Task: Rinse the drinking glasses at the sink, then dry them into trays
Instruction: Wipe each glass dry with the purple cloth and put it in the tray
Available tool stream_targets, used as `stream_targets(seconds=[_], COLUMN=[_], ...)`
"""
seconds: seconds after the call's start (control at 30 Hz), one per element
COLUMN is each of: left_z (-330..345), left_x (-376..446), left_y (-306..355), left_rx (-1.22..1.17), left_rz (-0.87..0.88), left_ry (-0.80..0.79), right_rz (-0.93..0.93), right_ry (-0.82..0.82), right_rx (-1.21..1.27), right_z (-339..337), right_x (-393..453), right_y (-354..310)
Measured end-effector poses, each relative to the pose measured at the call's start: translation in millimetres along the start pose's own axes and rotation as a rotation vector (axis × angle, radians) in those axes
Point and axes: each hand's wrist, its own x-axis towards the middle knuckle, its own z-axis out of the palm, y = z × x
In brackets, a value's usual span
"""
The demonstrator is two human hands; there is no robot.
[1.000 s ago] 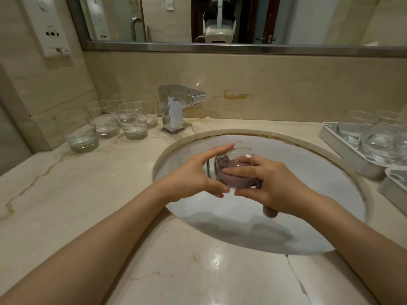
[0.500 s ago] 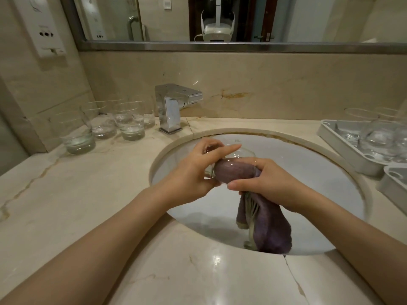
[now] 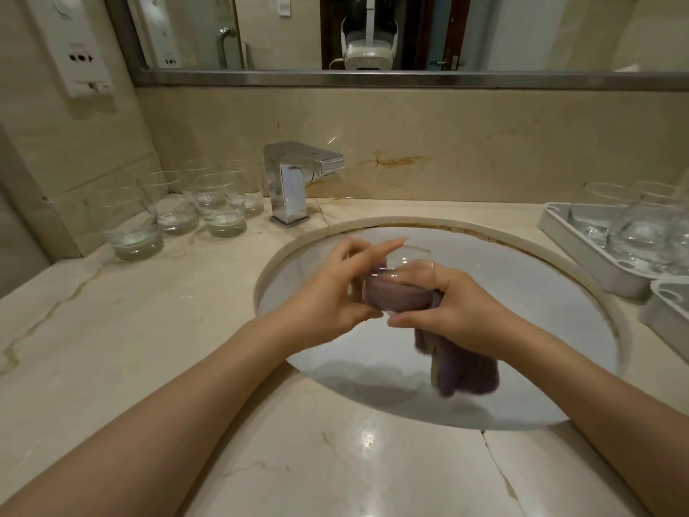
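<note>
Over the sink basin (image 3: 522, 278) we are mid-dry: our left hand (image 3: 328, 292) grips the tumbler (image 3: 391, 281), our right hand (image 3: 458, 311) holds the purple cloth (image 3: 462, 371) stuffed inside. Dried glasses (image 3: 641, 233) fill the right tray (image 3: 581, 255); wet glasses (image 3: 220, 207) beside the faucet (image 3: 294, 181) wait.

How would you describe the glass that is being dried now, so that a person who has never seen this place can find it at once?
Start at the round white sink in the marble counter. Above its bowl, the left hand grips one clear glass. Unlike the glasses by the tap and in the trays, it lies sideways in the air, with a purple cloth pushed inside by the right hand.
</note>
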Motion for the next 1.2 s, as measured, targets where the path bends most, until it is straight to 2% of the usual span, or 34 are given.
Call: stream_targets(seconds=[0.07, 0.1, 0.2, 0.3, 0.4, 0.5, 0.57, 0.63, 0.7, 0.77, 0.8, 0.87, 0.93, 0.97, 1.07, 1.13, 1.2], left_z=[-2, -3, -7, -14, -15, -17, -15, -10, -7, -7, -8, -9, -11, -13, -17, -14, -12], left_x=[0, 1, 3, 3, 3, 4, 3, 2, 1, 1, 1, 1, 3, 3, 2, 1, 2], left_y=[-7, -8, 1, 8, 9, 8, 7, 7, 3, -6, -8, -6, 1, 4, 9, 10, 10], left_rx=[0.198, 0.196, -0.021, -0.406, -0.665, -0.691, -0.6, -0.43, -0.105, 0.145, 0.174, 0.107, -0.047, -0.163, -0.534, -0.653, -0.658], left_rz=[0.148, 0.152, -0.047, -0.32, -0.438, -0.427, -0.378, -0.28, -0.064, 0.142, 0.171, 0.108, -0.062, -0.161, -0.39, -0.44, -0.423], left_ry=[0.011, 0.016, -0.009, -0.107, -0.17, -0.204, -0.197, -0.128, -0.021, 0.019, 0.015, 0.015, -0.02, -0.056, -0.168, -0.189, -0.176], right_rz=[0.125, 0.149, 0.13, -0.059, -0.304, -0.367, -0.308, -0.177, -0.005, 0.154, 0.191, 0.197, 0.159, 0.113, -0.192, -0.328, -0.333], right_ry=[-0.047, -0.052, -0.021, 0.026, 0.029, 0.052, 0.04, 0.032, 0.03, -0.036, -0.068, -0.08, -0.031, 0.004, 0.024, 0.013, 0.028], right_rx=[0.278, 0.33, 0.286, -0.157, -0.629, -0.727, -0.651, -0.463, -0.106, 0.305, 0.399, 0.411, 0.307, 0.161, -0.504, -0.778, -0.778], right_z=[1, 1, 4, 5, 1, -1, -1, 0, 2, 1, 0, 1, 5, 7, 6, 2, 0], right_x=[2, 2, 0, -1, 1, 0, 1, -1, 0, 0, 0, 0, -1, -1, -1, 1, 0], right_y=[-4, -5, -7, 1, 12, 11, 10, 6, -2, -11, -12, -12, -11, -10, 6, 15, 15])
